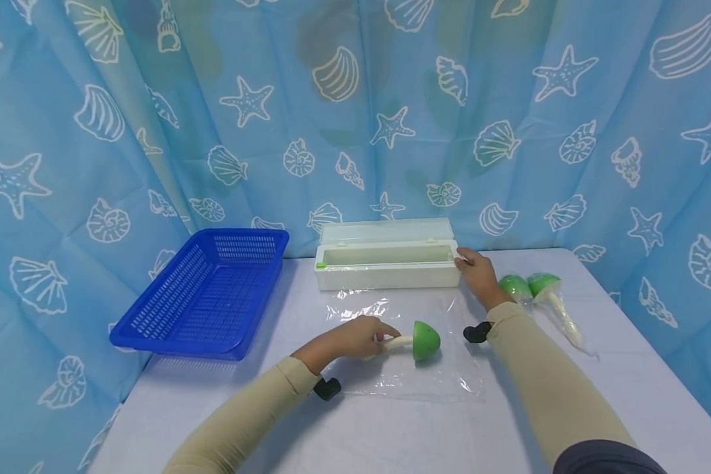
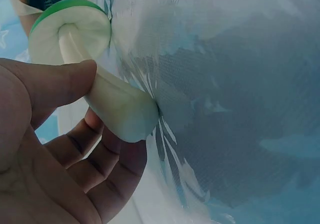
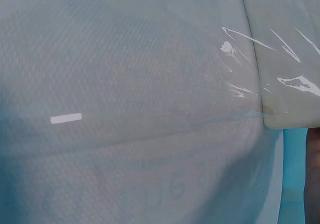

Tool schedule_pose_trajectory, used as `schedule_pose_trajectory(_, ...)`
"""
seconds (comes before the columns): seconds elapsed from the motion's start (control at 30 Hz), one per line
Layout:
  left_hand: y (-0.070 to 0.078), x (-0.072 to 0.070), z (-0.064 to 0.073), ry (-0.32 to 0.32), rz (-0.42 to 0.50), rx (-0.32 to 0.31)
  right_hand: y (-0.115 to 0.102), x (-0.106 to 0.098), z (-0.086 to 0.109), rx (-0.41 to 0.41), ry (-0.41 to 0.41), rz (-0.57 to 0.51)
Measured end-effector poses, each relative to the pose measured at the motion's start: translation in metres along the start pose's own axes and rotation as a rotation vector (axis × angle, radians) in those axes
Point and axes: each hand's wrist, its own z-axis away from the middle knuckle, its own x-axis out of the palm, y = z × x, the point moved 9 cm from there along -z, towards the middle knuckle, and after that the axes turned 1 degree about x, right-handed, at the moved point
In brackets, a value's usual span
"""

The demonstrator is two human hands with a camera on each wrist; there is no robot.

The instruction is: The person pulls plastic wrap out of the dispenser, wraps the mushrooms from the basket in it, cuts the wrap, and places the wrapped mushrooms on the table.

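A toy-like mushroom with a green cap (image 1: 426, 340) and pale stem lies sideways over a spread sheet of clear plastic film (image 1: 403, 385). My left hand (image 1: 361, 337) pinches its stem (image 2: 125, 107) between thumb and fingers, and the stem's thick end meets the film in the left wrist view. Behind it stands a long white box (image 1: 388, 278) with its lid (image 1: 385, 230) raised; the film runs out from its front. My right hand (image 1: 478, 275) grips the box's right end. Only a sliver of that hand (image 3: 312, 174) shows in the right wrist view.
An empty-looking blue plastic basket (image 1: 195, 342) stands at the left of the table. To the right, beside my right forearm, lie two green-capped mushrooms (image 1: 514, 287) wrapped in clear film. A blue shell-patterned curtain (image 1: 355, 131) hangs behind the white-covered table (image 1: 308, 434).
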Motion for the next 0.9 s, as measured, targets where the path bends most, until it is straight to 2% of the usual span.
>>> schedule_pose_trajectory(0.23,-0.005,0.005,0.004,-0.011,0.087,-0.052,0.001,0.003,0.005,0.005,-0.02,-0.005)
schedule_pose_trajectory(0.37,-0.003,-0.001,0.008,0.025,0.103,-0.034,-0.002,0.001,0.003,-0.015,-0.019,0.029)
schedule_pose_trajectory(0.5,0.007,-0.011,0.018,0.119,-0.018,0.043,-0.002,-0.005,0.004,-0.016,-0.044,0.07)
schedule_pose_trajectory(0.6,0.014,-0.012,0.034,0.165,-0.122,0.084,-0.004,-0.014,0.01,-0.036,-0.078,0.132)
schedule_pose_trajectory(0.73,0.016,-0.003,0.062,0.105,-0.151,0.094,-0.019,-0.024,0.036,-0.073,-0.138,0.242)
schedule_pose_trajectory(0.83,0.009,0.005,0.086,0.036,-0.156,0.072,-0.029,-0.024,0.071,-0.1,-0.224,0.319)
schedule_pose_trajectory(0.9,0.001,0.01,0.1,0.014,-0.159,0.047,-0.032,-0.018,0.1,-0.14,-0.314,0.346)
